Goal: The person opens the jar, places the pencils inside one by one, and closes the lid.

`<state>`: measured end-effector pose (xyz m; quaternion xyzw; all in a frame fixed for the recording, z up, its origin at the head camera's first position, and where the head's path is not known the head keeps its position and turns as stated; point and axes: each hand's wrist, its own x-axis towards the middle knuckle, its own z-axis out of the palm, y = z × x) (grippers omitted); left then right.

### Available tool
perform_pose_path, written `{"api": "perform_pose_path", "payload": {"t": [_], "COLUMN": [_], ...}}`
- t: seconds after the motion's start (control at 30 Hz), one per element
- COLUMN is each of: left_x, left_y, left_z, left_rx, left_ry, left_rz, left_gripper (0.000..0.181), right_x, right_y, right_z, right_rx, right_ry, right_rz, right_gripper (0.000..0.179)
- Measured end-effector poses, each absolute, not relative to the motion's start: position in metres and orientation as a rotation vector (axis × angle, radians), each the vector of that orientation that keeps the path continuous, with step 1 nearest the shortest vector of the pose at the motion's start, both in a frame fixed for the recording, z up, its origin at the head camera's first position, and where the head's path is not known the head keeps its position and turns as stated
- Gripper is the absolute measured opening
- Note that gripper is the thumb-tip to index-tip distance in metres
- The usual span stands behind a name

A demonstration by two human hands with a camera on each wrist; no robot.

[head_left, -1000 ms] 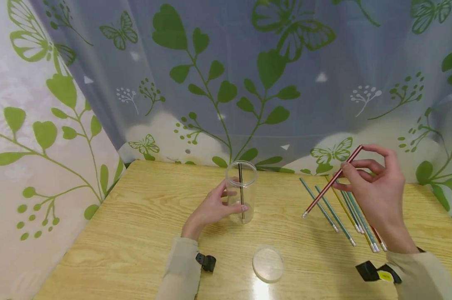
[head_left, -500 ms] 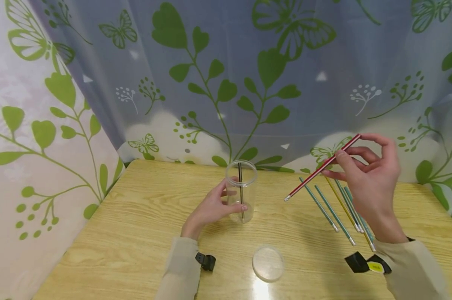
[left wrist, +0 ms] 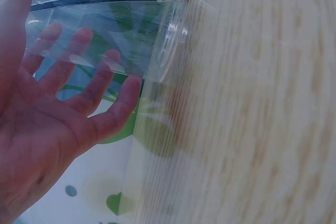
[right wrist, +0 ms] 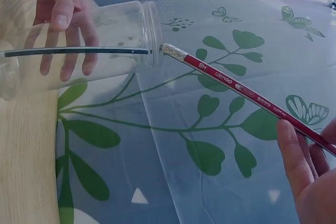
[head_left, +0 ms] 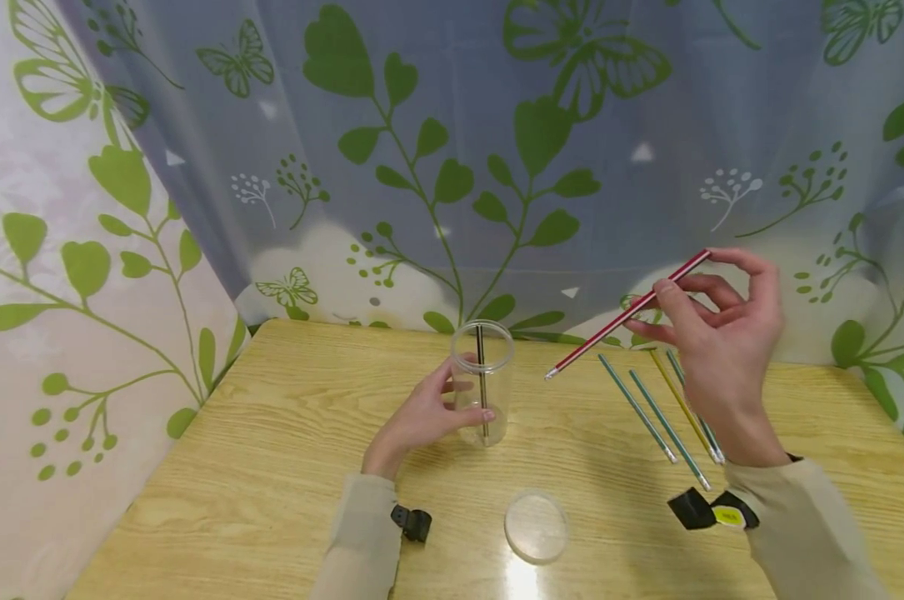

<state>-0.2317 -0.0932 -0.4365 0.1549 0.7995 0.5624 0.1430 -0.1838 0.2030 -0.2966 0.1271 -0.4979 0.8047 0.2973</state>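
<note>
A clear plastic jar [head_left: 501, 387] stands upright on the table, gripped around its side by my left hand [head_left: 427, 412], thumb in front and fingers behind. Inside it one black pencil [head_left: 482, 346] stands nearly upright, its eraser end at the bottom, as the left wrist view shows. My right hand [head_left: 721, 333] pinches a red pencil [head_left: 605, 332] with a white stripe near its upper end. That pencil slants down to the left, eraser end lowest, in the air to the right of the jar. In the right wrist view the red pencil [right wrist: 231, 85] carries printed lettering.
A round clear lid [head_left: 536, 527] lies flat in front of the jar. Teal pencils [head_left: 641, 412] and a yellow pencil [head_left: 680, 396] lie on the wooden table [head_left: 272, 467] below my right hand, which partly hides them. A patterned curtain [head_left: 437, 275] hangs behind the table.
My right hand has moved left and upward with the red pencil, bringing its eraser end closer to the jar. The left hand and the jar have stayed in place.
</note>
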Motion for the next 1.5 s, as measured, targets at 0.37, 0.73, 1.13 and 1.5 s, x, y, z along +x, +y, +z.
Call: {"api": "perform_pose_path", "payload": {"t": [0.37,0.73,1.13,1.5], "left_x": [-0.234,-0.235,-0.234,-0.234], "left_y": [-0.094,-0.093,-0.093,-0.094], "left_z": [-0.437,-0.436,-0.438,-0.440], "left_rx": [0.452,0.448,0.445,0.461], "left_ry": [2.313,2.318,2.317,2.302], "left_rz": [1.622,1.620,1.620,1.640], "left_gripper": [0.078,0.078,0.079,0.077], "right_x": [-0.194,-0.204,-0.216,-0.219], "right_y": [0.186,0.167,0.146,0.133], "right_z": [-0.295,-0.298,-0.314,-0.324], "right_rx": [0.461,0.409,0.470,0.554], "right_ry": [-1.207,-1.242,-1.439,-1.562], "right_rz": [2.152,2.109,2.025,1.956], "right_gripper": [0.048,0.049,0.050,0.048]}}
